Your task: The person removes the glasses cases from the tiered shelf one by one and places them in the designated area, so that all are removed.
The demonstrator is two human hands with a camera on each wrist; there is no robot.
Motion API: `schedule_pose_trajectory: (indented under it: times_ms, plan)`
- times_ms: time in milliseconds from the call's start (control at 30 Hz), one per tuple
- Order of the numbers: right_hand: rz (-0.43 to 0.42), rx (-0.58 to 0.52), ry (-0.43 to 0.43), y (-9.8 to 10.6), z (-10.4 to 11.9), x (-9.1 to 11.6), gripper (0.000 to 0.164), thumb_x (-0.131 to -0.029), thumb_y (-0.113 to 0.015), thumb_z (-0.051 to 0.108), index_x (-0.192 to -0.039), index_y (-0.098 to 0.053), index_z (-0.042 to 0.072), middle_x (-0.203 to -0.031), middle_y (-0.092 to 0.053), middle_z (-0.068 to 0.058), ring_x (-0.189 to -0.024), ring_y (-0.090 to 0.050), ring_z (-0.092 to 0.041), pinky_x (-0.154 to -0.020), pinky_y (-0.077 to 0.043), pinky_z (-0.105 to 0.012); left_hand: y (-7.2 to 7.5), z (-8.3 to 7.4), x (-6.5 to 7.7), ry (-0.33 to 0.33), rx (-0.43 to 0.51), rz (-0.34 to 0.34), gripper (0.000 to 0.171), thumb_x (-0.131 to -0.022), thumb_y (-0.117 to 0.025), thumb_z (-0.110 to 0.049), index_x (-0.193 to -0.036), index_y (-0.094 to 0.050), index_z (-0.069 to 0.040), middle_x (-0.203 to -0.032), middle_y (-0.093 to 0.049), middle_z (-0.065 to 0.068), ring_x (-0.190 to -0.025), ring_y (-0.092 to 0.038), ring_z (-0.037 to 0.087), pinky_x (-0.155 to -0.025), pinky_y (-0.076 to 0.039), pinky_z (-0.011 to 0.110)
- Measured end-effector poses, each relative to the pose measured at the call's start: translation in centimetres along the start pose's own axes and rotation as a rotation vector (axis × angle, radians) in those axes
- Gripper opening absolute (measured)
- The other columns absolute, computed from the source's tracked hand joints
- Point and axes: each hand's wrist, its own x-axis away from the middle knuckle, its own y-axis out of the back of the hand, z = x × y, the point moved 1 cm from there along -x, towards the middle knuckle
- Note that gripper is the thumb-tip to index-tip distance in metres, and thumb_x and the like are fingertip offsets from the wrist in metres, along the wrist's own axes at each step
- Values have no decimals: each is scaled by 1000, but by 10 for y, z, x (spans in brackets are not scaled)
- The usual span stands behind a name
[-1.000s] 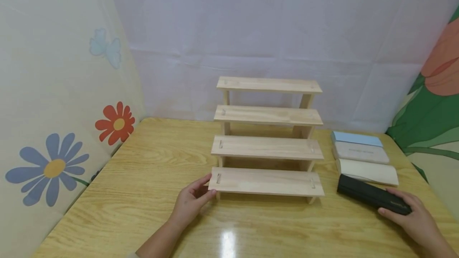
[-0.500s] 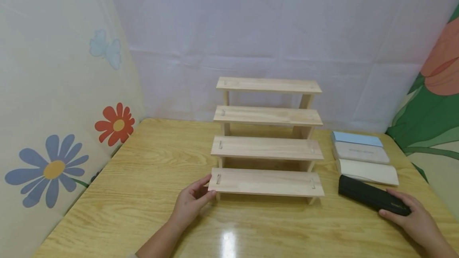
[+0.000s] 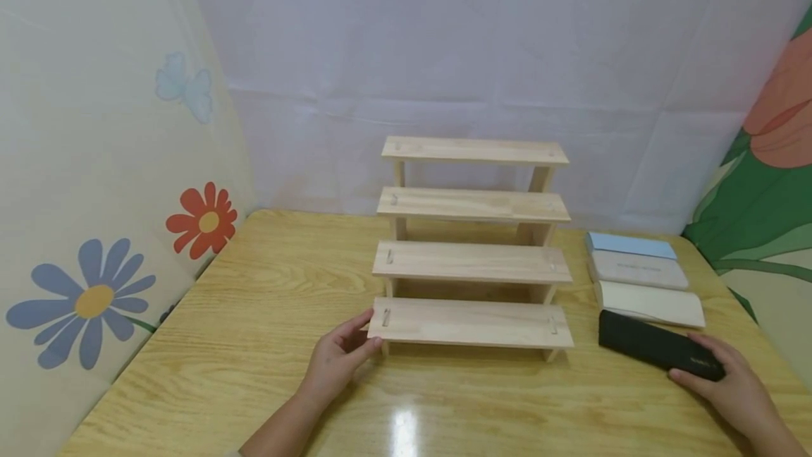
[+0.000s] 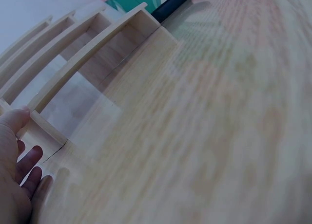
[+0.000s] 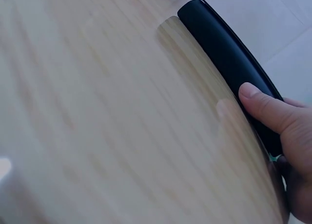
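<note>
A four-tier stepped stand (image 3: pixel 472 323) of pale wood stands mid-table in the head view. My left hand (image 3: pixel 336 358) holds the left end of its lowest board, thumb at the front corner and index finger at the end edge. In the left wrist view, the thumb (image 4: pixel 17 119) touches that corner while the other fingers are off the board. To the right of the stand, my right hand (image 3: pixel 736 386) grips the near end of a long black glasses case (image 3: pixel 660 346) with small lettering. The right wrist view shows the thumb (image 5: pixel 263 104) across the case's side; the other fingers are mostly hidden.
Behind the black case, a cream case (image 3: pixel 650 304), a whitish case (image 3: pixel 637 269) and a light-blue case (image 3: pixel 631 245) lie in a row. The wood-grain table (image 3: pixel 285 266) is bounded by a white cloth (image 3: pixel 444 41) behind and flower-printed panels on both sides.
The black glasses case has shifted and turned very slightly in my right hand's grip. My left hand and the stand stay in place.
</note>
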Motion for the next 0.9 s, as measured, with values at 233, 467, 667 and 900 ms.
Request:
schedule_pose_trajectory:
  times_ms: [233,467,667,900]
  plan:
    - [4,-37,-94,3,1,-1,96,-91,-67,47,-151,-17,-8,-150,-15,-43,-134,-15,-63,-105,-19,-74,0,0,0,0,-1,1,49,-83,-76,-6,-130,-61,-2,-123,-67,18,-92,-66,4,-77,-54,17]
    - [28,-69,-234,4,4,-3,98,-92,-62,51,-154,-7,-2,-153,-7,-41,-138,-10,-61,-108,-17,-72,0,-1,0,9,-9,-4,49,-84,-76,-7,-130,-62,-3,-122,-68,18,-92,-66,5,-77,-54,17]
    - [4,-120,-300,5,6,-3,95,-95,-59,49,-154,-5,-2,-156,-5,-37,-140,-11,-58,-111,-18,-69,0,-1,0,12,-4,5,49,-84,-76,-8,-130,-61,-3,-124,-67,17,-93,-66,6,-77,-54,17]
    - [-14,-119,-304,5,4,-5,95,-94,-59,49,-154,-7,-3,-155,-8,-38,-139,-15,-58,-111,-21,-67,0,-1,0,11,-2,1,49,-84,-76,-7,-130,-62,-3,-123,-68,17,-92,-66,4,-77,-54,17]
